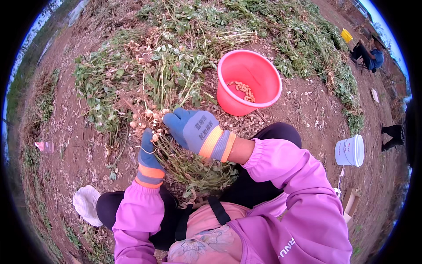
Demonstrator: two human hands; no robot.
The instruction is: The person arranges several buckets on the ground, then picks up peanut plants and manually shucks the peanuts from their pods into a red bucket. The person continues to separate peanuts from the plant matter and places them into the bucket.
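My left hand, in a blue and grey coated glove with an orange-striped cuff, grips the root end of an uprooted peanut plant bunch. The bunch's leafy stems trail back between my legs. A cluster of peanut pods sticks out past my left thumb. In a matching glove, my right hand has its fingers curled onto the right side of that cluster; their tips are partly hidden. Beyond my right hand stands a red plastic bucket with some peanut pods at its bottom.
Piled peanut vines spread ahead and to the right. A white lidded bucket and a cardboard box are at right. Farther off, a person sits by a yellow bucket. A white cloth hat lies by my left knee.
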